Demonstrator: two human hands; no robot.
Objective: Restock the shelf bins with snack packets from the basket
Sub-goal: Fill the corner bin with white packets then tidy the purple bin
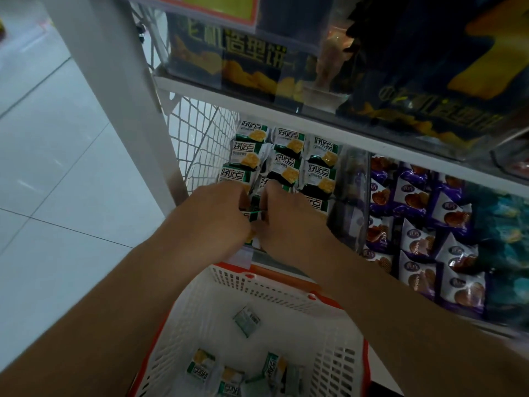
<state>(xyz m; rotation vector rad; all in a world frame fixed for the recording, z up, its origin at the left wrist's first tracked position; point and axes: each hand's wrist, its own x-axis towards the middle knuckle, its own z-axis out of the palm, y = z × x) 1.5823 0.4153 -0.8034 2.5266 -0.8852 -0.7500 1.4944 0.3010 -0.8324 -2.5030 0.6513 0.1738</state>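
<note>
Green-and-white snack packets (286,156) fill a clear shelf bin (345,196) in neat rows. Both my hands reach into the front of that bin. My left hand (213,212) and my right hand (286,217) are side by side, fingers curled round green-and-white packets (254,209) between them. Below, a white basket with an orange rim (286,290) holds several more of the same packets (246,319), loose on its bottom.
Purple-and-white packets (415,224) fill the bin to the right, teal ones (506,224) beyond. The shelf above carries dark blue snack bags (252,61). A white upright post (114,90) and wire mesh side (194,138) stand at left, with tiled floor (57,167) beyond.
</note>
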